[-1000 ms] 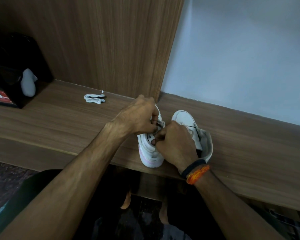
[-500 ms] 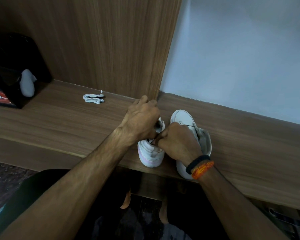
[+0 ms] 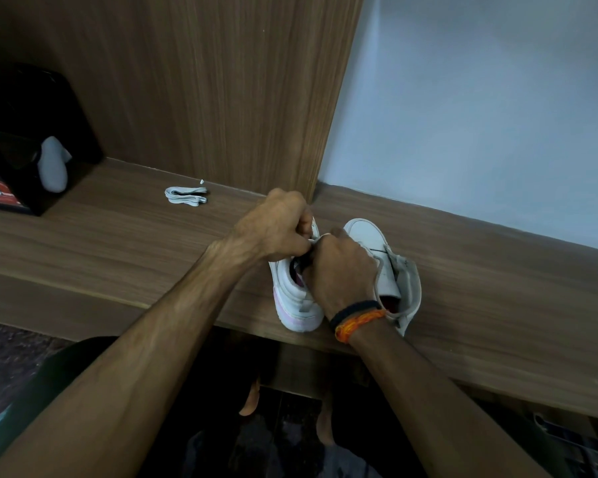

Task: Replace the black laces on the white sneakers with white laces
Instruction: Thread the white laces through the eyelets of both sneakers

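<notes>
We are curling both hands over the left sneaker (image 3: 292, 298) on the bench (image 3: 118, 243). Our left hand (image 3: 273, 225) and right hand (image 3: 342, 270) are meeting knuckle to knuckle, fingers tightly curled, seemingly pinching a lace; which one, we cannot tell. The other sneaker (image 3: 390, 267) is sitting just right of our fingers, white laces (image 3: 185, 195) well left.
</notes>
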